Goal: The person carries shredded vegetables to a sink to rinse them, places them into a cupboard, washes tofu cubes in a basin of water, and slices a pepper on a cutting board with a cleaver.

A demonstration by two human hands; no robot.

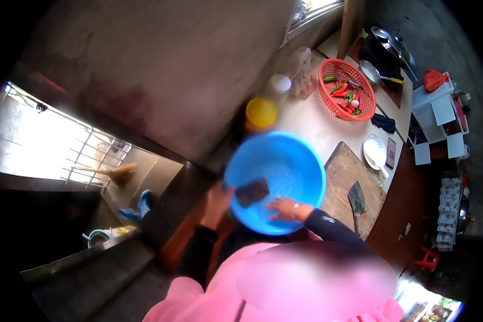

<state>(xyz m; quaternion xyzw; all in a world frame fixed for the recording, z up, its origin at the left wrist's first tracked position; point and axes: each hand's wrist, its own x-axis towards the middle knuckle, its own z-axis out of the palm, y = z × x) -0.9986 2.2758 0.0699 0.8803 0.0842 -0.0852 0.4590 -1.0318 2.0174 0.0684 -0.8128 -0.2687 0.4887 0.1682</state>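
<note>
A blue plastic basin (306, 155) is in front of me, with a dark brown block-like piece (253, 191) in its bottom and what look like water drops or suds. My left hand (217, 203) is at the basin's left side, fingers closed on the rim; motion blurs it somewhat. Inside the basin, near the side closest to me, my right hand (283, 209) reaches in with its fingers apart, a little right of the dark piece and not visibly holding anything.
To the right lie a wooden cutting board (341, 182) and a cleaver (357, 198). Farther back are a red basket (327, 102) of chilies, a white bowl (374, 147), a phone (391, 153) and a yellow container (261, 112). A wall borders the left.
</note>
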